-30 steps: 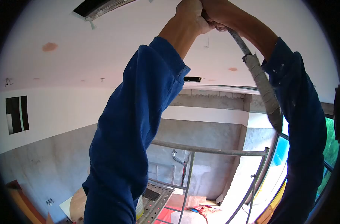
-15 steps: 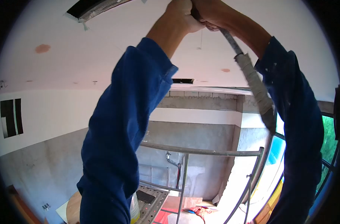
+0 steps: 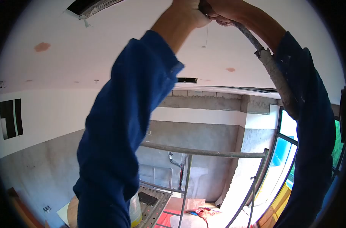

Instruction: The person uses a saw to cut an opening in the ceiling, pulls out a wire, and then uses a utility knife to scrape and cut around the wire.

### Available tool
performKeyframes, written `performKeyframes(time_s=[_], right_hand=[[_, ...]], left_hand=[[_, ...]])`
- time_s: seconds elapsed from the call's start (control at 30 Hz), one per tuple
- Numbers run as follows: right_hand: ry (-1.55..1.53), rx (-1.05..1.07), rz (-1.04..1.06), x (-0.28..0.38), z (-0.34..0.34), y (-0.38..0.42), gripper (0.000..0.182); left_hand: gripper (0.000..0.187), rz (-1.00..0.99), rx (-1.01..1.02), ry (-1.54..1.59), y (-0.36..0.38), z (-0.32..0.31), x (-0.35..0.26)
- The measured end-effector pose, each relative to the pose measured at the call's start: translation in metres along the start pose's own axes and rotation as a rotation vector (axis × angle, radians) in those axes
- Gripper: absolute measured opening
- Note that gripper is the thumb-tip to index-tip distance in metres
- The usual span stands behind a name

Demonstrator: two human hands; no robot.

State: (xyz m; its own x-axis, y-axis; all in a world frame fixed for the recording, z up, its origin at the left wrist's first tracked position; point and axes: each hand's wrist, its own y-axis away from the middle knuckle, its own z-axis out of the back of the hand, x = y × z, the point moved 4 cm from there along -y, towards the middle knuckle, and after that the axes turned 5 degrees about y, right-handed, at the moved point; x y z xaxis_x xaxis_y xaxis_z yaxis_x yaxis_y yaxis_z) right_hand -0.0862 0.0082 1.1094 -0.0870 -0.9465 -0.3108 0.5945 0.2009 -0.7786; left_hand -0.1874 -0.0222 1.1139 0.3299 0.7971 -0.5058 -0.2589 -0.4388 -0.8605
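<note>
The ceiling [image 3: 135,49] is matt and mostly smooth, with dull, flat patches such as the brownish one [image 3: 42,46] at 10 o'clock. Between 1 and 2 o'clock the rod [image 3: 250,36] looks like dull, stained metal, and its wrapping [image 3: 274,72] like rough, cloth-like material. Both sleeves are matt woven cloth: the left sleeve [image 3: 116,114] at 9 o'clock is creased, the right sleeve [image 3: 313,125] at 3 flecked pale. The grey wall [image 3: 40,163] at 8 o'clock is mottled and cement-like; the blockwork strip [image 3: 207,102] at 2 is coarse. Toward 4 to 5 o'clock the rail [image 3: 218,154] is scuffed metal tube. At 6 the platform [image 3: 166,198] is perforated metal, and at 7 the container [image 3: 135,209] is translucent plastic
</note>
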Motion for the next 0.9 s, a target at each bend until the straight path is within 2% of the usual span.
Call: performKeyframes(time_s=[0.07, 0.13, 0.17, 0.2, 0.23, 0.27, 0.3, 0.33, 0.37, 0.4, 0.43, 0.47, 0.5, 0.57, 0.63, 0.73, 0.83, 0.9], right_hand=[[0.187, -0.168, -0.026, 0.043, -0.009, 0.026, 0.011], [0.628, -0.47, 0.044, 0.025, -0.032, -0.006, 0.014], [1.11, -0.618, 0.221, 0.02, -0.049, -0.023, 0.017], [0.639, -0.744, 0.064, 0.023, -0.052, -0.015, 0.018], [0.161, -0.83, -0.092, 0.025, -0.058, -0.007, 0.018], [0.15, -0.848, -0.218, 0.027, -0.062, -0.007, 0.018], [0.383, -0.818, -0.044, 0.021, -0.064, -0.013, 0.02], [0.613, -0.778, 0.14, 0.01, -0.061, -0.017, 0.022], [0.843, -0.73, 0.329, 0.002, -0.058, -0.018, 0.024], [0.656, -0.629, 0.386, 0.01, -0.044, 0.0, 0.027], [0.442, -0.52, 0.208, 0.014, -0.032, 0.009, 0.026], [0.226, -0.408, 0.036, 0.021, -0.025, 0.017, 0.024], [0.008, -0.289, -0.134, 0.018, -0.024, 0.02, 0.023], [0.394, -0.31, 0.004, 0.005, -0.018, 0.012, 0.022], [0.783, -0.343, 0.208, -0.006, -0.023, -0.002, 0.022], [0.298, -0.292, -0.02, 0.017, -0.02, 0.013, 0.02], [0.754, -0.514, 0.178, 0.023, -0.035, 0.003, 0.016], [0.594, -0.663, 0.097, 0.017, -0.048, -0.002, 0.016]], left_hand=[[0.017, 0.141, 0.093, 0.048, -0.015, 0.024, -0.008], [0.017, 0.15, 0.091, -0.065, 0.006, 0.015, -0.013], [0.017, 0.161, 0.086, -0.117, 0.016, 0.012, -0.012], [0.019, 0.17, 0.215, -0.152, 0.017, 0.013, -0.011], [0.019, 0.155, 0.195, -0.135, 0.02, 0.019, -0.008], [0.02, 0.14, 0.18, -0.123, 0.023, 0.02, -0.006], [0.02, 0.125, 0.161, -0.114, 0.029, 0.019, -0.006], [0.019, 0.042, 0.005, -0.111, 0.031, 0.02, -0.003], [0.02, 0.014, -0.003, -0.123, 0.028, 0.022, -0.001], [0.02, -0.007, -0.01, -0.132, 0.025, 0.029, 0.007], [0.021, -0.027, -0.015, -0.144, 0.019, 0.034, 0.013], [0.029, -0.025, 0.162, 0.0, 0.023, 0.022, 0.022], [0.032, -0.04, 0.127, -0.037, 0.034, 0.011, 0.027], [0.036, -0.074, 0.062, -0.11, 0.051, -0.015, 0.031], [0.037, -0.027, 0.051, -0.07, 0.045, -0.01, 0.032], [0.033, -0.005, -0.018, -0.122, 0.041, -0.005, 0.025], [0.028, -0.019, -0.056, -0.102, 0.028, 0.012, 0.015], [0.025, 0.0, 0.006, -0.064, 0.017, 0.024, 0.013]])
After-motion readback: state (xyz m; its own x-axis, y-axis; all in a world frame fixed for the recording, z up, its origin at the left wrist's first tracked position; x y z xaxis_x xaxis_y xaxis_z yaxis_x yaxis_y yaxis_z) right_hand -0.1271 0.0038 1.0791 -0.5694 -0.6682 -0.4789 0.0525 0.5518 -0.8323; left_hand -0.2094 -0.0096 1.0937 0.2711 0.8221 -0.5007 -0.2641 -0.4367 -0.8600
